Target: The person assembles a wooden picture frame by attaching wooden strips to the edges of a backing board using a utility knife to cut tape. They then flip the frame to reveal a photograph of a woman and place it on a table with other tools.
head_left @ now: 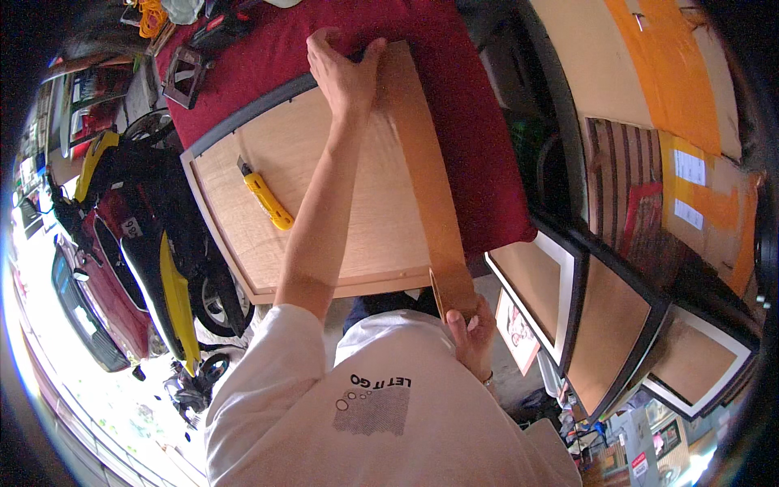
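A picture frame lies face down, its pale wooden back board (373, 219) turned up. Along its right side runs a wide strip of brown tape (426, 166), stretched from the far corner toward me. My left hand (345, 73) is at the far edge, fingers spread from the thumb, with the thumb beside the tape's far end. My right hand (472, 331) is closed round a roll of brown tape (456, 296) at the near right corner; the strip comes off this roll. A yellow utility knife (266, 199) rests on the board's left half, its blade showing.
A dark red cloth (479, 178) covers the table under the frame. A dark bracket-like object (183, 77) sits at the far left. Several black-edged frames (608, 333) lean at the right. Left of the table stands a yellow and black motorbike (174, 284).
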A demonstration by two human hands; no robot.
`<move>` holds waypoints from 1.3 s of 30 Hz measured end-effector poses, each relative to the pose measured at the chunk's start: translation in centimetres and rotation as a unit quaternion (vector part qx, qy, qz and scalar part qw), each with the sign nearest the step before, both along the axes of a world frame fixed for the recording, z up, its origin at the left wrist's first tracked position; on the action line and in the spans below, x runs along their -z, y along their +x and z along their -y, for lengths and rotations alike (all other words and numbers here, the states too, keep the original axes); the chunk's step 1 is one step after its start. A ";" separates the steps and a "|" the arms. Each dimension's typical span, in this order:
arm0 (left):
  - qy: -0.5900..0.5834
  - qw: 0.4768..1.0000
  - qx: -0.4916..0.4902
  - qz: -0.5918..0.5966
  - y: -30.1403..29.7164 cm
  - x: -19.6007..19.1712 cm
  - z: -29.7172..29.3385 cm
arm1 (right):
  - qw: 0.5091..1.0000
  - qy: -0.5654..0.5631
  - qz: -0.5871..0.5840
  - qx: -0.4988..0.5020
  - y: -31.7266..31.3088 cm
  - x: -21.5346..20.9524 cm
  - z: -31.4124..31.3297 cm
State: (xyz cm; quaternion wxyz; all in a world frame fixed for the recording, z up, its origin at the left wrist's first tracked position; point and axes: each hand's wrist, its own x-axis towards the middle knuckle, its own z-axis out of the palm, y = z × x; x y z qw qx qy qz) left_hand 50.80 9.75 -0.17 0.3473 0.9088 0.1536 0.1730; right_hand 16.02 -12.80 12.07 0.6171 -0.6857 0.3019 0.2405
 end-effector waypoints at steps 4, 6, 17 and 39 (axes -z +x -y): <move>0.099 0.906 0.408 0.047 0.0 0.4 -2.1 | 0.999 -0.021 0.016 0.022 -0.7 1.1 -1.0; 0.130 0.893 0.429 0.044 0.4 0.6 -2.6 | 0.996 -0.068 0.049 -0.012 -0.6 1.5 -1.1; 0.127 0.898 0.421 -0.031 0.3 -0.3 -2.0 | 0.977 -0.207 -0.020 -0.040 -8.5 2.7 1.1; 0.132 0.897 0.421 -0.002 -0.1 0.0 -2.0 | 0.985 -0.173 0.013 -0.010 -8.1 7.6 0.5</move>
